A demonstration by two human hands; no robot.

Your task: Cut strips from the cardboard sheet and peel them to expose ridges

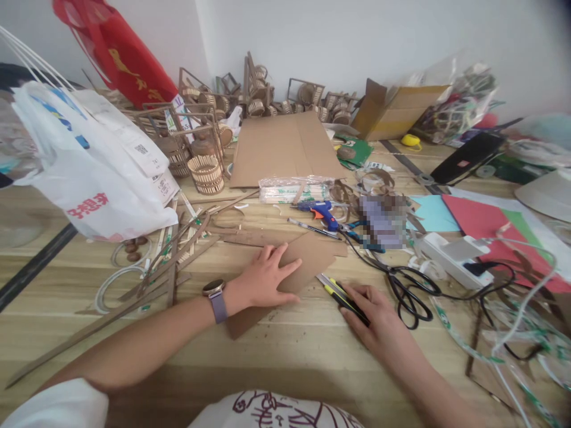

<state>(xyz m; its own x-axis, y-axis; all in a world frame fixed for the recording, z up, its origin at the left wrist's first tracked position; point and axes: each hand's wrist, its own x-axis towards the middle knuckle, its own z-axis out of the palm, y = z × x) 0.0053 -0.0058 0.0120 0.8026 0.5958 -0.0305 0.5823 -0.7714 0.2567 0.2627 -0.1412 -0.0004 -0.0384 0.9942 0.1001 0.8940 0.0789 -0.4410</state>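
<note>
left hand (266, 278): fingers lay spread on cardboard (308, 257) | right hand (379, 315): fingers gripped utility knife (341, 298), blade (322, 279) near cardboard's edge

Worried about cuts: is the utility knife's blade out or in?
Out: its silver blade shows beyond the handle in the right hand.

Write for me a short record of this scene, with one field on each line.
Left hand: fingers spread, on a brown cardboard piece
Right hand: holds a yellow-and-black box cutter
Blade: out, near the cardboard's edge; contact unclear
Beyond the hands: blue glue gun, large cardboard sheet
Near right hand: black-handled scissors
Far left: white plastic bag
</note>
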